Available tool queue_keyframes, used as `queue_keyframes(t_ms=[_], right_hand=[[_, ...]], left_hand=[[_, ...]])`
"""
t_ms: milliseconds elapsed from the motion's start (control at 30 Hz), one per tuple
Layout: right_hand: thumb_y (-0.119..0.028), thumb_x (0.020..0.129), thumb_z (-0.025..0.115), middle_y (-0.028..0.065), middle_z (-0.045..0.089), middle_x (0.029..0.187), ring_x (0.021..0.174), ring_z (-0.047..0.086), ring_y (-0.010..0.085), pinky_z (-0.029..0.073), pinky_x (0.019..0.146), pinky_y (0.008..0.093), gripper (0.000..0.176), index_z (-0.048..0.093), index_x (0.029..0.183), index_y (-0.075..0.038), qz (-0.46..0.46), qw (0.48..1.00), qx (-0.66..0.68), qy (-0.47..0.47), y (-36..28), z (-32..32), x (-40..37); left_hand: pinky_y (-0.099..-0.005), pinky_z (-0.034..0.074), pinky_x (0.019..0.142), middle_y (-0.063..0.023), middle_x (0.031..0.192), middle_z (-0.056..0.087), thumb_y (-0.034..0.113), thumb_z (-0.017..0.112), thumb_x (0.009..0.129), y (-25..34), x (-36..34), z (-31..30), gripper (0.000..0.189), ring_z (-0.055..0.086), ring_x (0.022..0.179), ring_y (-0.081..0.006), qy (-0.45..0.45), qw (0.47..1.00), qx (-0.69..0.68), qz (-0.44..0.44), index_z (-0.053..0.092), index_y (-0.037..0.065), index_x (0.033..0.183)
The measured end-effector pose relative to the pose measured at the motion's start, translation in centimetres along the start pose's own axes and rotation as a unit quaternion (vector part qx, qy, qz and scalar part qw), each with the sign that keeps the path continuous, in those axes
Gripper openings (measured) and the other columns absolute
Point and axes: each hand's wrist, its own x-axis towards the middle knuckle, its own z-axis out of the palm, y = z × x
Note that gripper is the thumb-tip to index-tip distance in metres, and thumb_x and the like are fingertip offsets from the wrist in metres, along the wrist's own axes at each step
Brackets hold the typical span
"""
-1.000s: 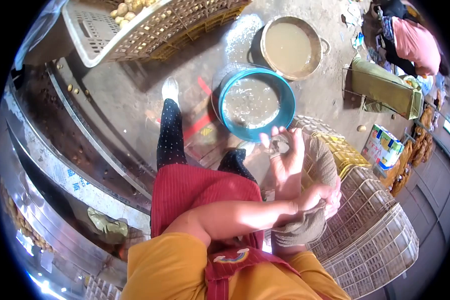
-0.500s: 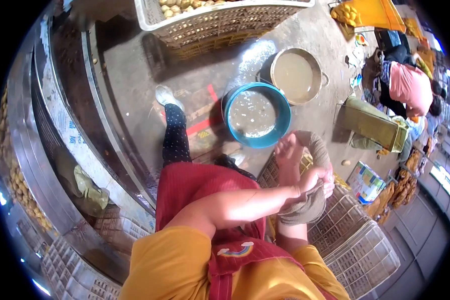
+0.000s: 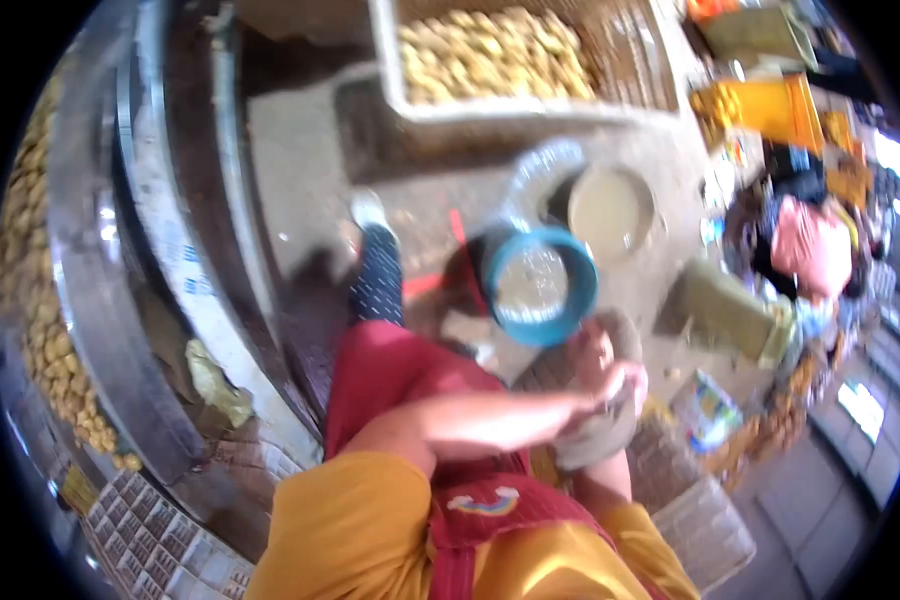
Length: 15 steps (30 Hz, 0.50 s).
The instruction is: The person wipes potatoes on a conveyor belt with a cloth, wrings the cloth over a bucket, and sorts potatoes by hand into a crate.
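A twisted grey-brown cloth [image 3: 625,345] loops beside and below my two hands, partly draped round my right forearm. My left hand [image 3: 612,385] is closed around the cloth's middle, the left arm reaching across my body. Farther forward, my right hand [image 3: 590,348] appears closed on the cloth's upper end, though blur hides its fingers. Just ahead of the hands stands a blue bucket [image 3: 589,290] holding cloudy water with froth. Behind it is a pale metal pot [image 3: 646,200] with murky liquid.
A large crate [image 3: 530,112] of potato-like produce stands ahead. At left runs a metal trough edge [image 3: 95,300] with similar produce beyond. Plastic crates [image 3: 705,540] are by my right side. A person in pink [image 3: 810,250] bends at the right, near a greenish box [image 3: 735,312].
The view has shifted, so the floor items sit lower and more of the front crate's contents shows. Both hands are still at the twisted cloth, now blurred by motion.
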Motion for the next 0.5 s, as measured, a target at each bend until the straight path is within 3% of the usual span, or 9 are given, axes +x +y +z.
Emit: queue_keyframes(t_ms=[67, 100, 133, 267, 300, 333, 367, 400, 500], right_hand=[[0.009, 0.079, 0.057, 0.0104, 0.060, 0.111, 0.105, 0.063, 0.0246, 0.056, 0.084, 0.0404, 0.052, 0.049, 0.127, -0.006, -0.133, 0.908, -0.396, 0.002, -4.1, 0.7, 3.5], [0.009, 0.078, 0.058, 0.0117, 0.057, 0.120, 0.112, 0.060, 0.0261, 0.055, 0.089, 0.0411, 0.061, 0.043, 0.135, -0.007, -0.118, 0.987, -0.103, 0.024, -7.8, -0.8, 4.7], [0.009, 0.078, 0.059, 0.0129, 0.054, 0.128, 0.119, 0.057, 0.0275, 0.054, 0.093, 0.0419, 0.071, 0.038, 0.143, -0.009, -0.095, 0.975, 0.199, 0.025, -11.3, -2.5, 5.5], [-0.009, 0.088, 0.064, 0.0146, 0.043, 0.147, 0.131, 0.049, 0.0284, 0.045, 0.107, 0.0399, 0.072, 0.033, 0.153, -0.007, -0.157, 0.794, 0.586, -0.038, -17.2, -6.6, 10.3], [-0.026, 0.099, 0.056, 0.0156, 0.046, 0.145, 0.130, 0.050, 0.0281, 0.039, 0.111, 0.0398, 0.059, 0.038, 0.151, -0.004, -0.268, 0.766, 0.573, -0.114, -20.8, -8.8, 9.6], [-0.034, 0.101, 0.051, 0.0147, 0.048, 0.145, 0.130, 0.050, 0.0283, 0.038, 0.112, 0.0404, 0.059, 0.039, 0.150, -0.004, -0.251, 0.822, 0.493, -0.138, -25.9, -11.4, 8.7], [-0.042, 0.103, 0.046, 0.0124, 0.050, 0.144, 0.131, 0.050, 0.0287, 0.037, 0.112, 0.0412, 0.060, 0.040, 0.149, -0.004, -0.201, 0.737, 0.612, -0.203, -32.5, -14.4, 5.8], [-0.050, 0.104, 0.041, 0.0101, 0.051, 0.143, 0.132, 0.049, 0.0291, 0.037, 0.112, 0.0421, 0.063, 0.042, 0.148, -0.005, -0.137, 0.635, 0.717, -0.254, -39.1, -17.5, 3.0], [-0.050, 0.098, 0.054, 0.0131, 0.044, 0.149, 0.139, 0.042, 0.0299, 0.032, 0.117, 0.0435, 0.074, 0.033, 0.153, -0.005, -0.183, 0.610, 0.710, -0.300, -49.5, -20.8, 0.9]], left_hand=[[-0.0328, 0.046, 0.065, -0.0065, 0.071, 0.059, 0.017, 0.052, 0.092, 2.6, -0.6, 0.9, 0.016, 0.057, 0.066, -0.0173, 0.014, 0.999, 0.041, 0.017, 0.060, 0.008, 0.082], [-0.0327, 0.046, 0.065, -0.0064, 0.072, 0.059, 0.017, 0.052, 0.092, 4.1, -1.0, 1.4, 0.017, 0.057, 0.067, -0.0172, 0.023, 0.998, 0.060, 0.028, 0.060, 0.008, 0.081], [-0.0326, 0.046, 0.066, -0.0064, 0.072, 0.059, 0.017, 0.052, 0.093, 6.0, -1.5, 1.8, 0.018, 0.058, 0.068, -0.0171, 0.031, 0.995, 0.081, 0.042, 0.060, 0.008, 0.081], [-0.0322, 0.047, 0.069, -0.0063, 0.074, 0.061, 0.018, 0.052, 0.094, 16.5, -2.3, 4.1, 0.021, 0.059, 0.071, -0.0168, 0.052, 0.982, 0.130, 0.123, 0.061, 0.008, 0.079], [-0.0306, 0.048, 0.073, -0.0066, 0.075, 0.062, 0.017, 0.052, 0.094, 21.0, -5.5, 9.9, 0.020, 0.060, 0.074, -0.0163, 0.055, 0.977, 0.132, 0.157, 0.062, 0.006, 0.080], [-0.0289, 0.048, 0.076, -0.0070, 0.077, 0.063, 0.015, 0.052, 0.094, 25.6, -9.0, 16.1, 0.020, 0.061, 0.076, -0.0159, 0.057, 0.971, 0.134, 0.191, 0.063, 0.005, 0.081], [-0.0282, 0.048, 0.078, -0.0076, 0.078, 0.064, 0.015, 0.053, 0.094, 28.7, -10.9, 19.2, 0.020, 0.062, 0.078, -0.0158, 0.125, 0.947, 0.152, 0.254, 0.063, 0.004, 0.081], [-0.0280, 0.049, 0.080, -0.0075, 0.076, 0.064, 0.016, 0.055, 0.093, 33.1, -13.1, 20.2, 0.019, 0.064, 0.078, -0.0160, -0.034, 0.901, 0.296, 0.315, 0.064, 0.005, 0.080], [-0.0306, 0.048, 0.058, -0.0047, 0.065, 0.060, 0.021, 0.067, 0.087, 38.8, -21.8, 33.3, 0.019, 0.058, 0.056, -0.0158, 0.249, 0.832, 0.231, 0.439, 0.063, 0.006, 0.075]])
